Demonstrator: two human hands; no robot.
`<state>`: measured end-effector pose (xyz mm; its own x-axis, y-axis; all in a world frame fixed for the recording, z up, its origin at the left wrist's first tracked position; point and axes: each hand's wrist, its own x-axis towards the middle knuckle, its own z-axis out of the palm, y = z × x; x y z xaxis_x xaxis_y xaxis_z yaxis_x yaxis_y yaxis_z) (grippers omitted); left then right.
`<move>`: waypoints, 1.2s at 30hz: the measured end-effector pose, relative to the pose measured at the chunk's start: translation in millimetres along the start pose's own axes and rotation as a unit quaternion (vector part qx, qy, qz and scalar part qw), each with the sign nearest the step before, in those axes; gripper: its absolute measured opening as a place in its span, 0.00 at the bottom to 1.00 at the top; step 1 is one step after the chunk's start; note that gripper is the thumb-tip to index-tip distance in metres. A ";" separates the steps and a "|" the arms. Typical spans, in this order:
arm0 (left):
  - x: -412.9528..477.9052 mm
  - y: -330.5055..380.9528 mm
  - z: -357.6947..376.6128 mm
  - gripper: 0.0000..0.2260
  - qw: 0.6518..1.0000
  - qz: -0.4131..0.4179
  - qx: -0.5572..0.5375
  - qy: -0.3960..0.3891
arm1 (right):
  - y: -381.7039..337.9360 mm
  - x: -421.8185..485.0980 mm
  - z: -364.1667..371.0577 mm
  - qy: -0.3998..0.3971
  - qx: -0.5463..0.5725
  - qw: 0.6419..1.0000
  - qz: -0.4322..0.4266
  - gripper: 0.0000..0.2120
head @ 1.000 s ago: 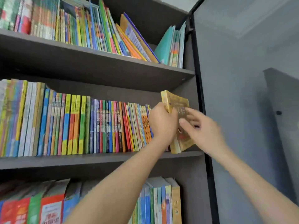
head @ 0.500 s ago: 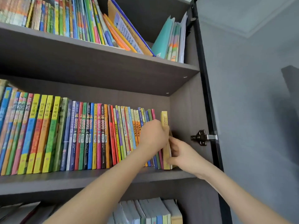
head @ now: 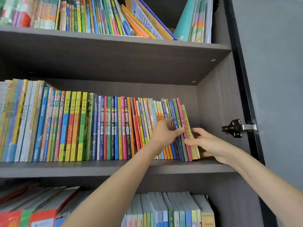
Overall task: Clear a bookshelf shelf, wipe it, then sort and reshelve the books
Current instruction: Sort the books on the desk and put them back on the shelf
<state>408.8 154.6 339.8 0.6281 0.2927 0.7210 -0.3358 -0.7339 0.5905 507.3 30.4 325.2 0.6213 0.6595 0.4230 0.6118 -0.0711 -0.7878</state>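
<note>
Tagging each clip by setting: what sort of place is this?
Probably a home or a children's reading corner: a dark wood-grain bookcase, its shelves packed with thin, bright children's books, and a door hinge at its right edge. The right hand grips a yellow-spined book.

Left hand (head: 165,133) fingers flat on spines, right hand (head: 211,145) just beside it pinching yellow book (head: 186,118) at row end, book row (head: 98,128) running left of hands, shelf (head: 98,167) beneath, hinge (head: 236,128) right of right hand.

Head-worn wide view, close, facing the middle shelf (head: 82,169)
</note>
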 end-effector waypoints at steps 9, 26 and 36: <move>-10.0 4.1 13.7 0.24 0.998 0.032 -0.002 -0.049 | 16.1 3.5 -6.5 -0.071 0.028 0.994 -0.078 0.36; -20.5 9.2 4.0 0.33 0.996 -0.068 -0.055 -0.028 | 0.7 0.4 4.8 -0.012 0.052 0.997 -0.050 0.45; -10.5 5.1 11.5 0.31 0.997 -0.078 0.012 -0.008 | 2.6 3.4 16.6 0.014 -0.068 0.997 -0.045 0.48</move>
<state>408.6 140.7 331.1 0.6824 0.3954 0.6148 -0.2167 -0.6939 0.6867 502.9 44.9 317.2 0.5722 0.6475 0.5032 0.7258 -0.1143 -0.6783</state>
